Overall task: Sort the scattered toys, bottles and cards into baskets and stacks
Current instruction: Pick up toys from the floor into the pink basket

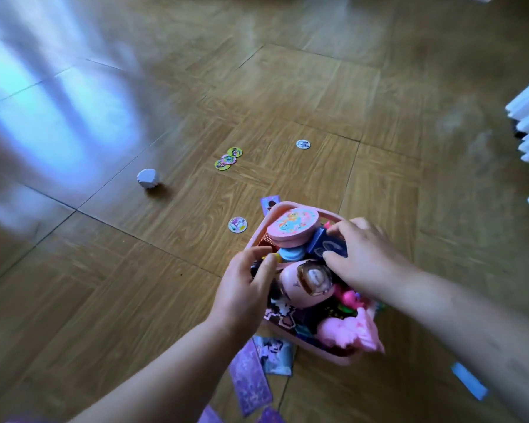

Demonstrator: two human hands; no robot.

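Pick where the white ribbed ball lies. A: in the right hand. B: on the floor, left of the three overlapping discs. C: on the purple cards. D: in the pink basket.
B: the white ball lies on the floor, left of the three discs, apart from the pink basket.

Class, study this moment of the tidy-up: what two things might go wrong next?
The pink basket is heaped above its rim; the right hand grips the dark blue box beside the round pink tin on top, which may get knocked off. The left hand grips the basket, and shifting it may crease the purple cards lying at its near edge.
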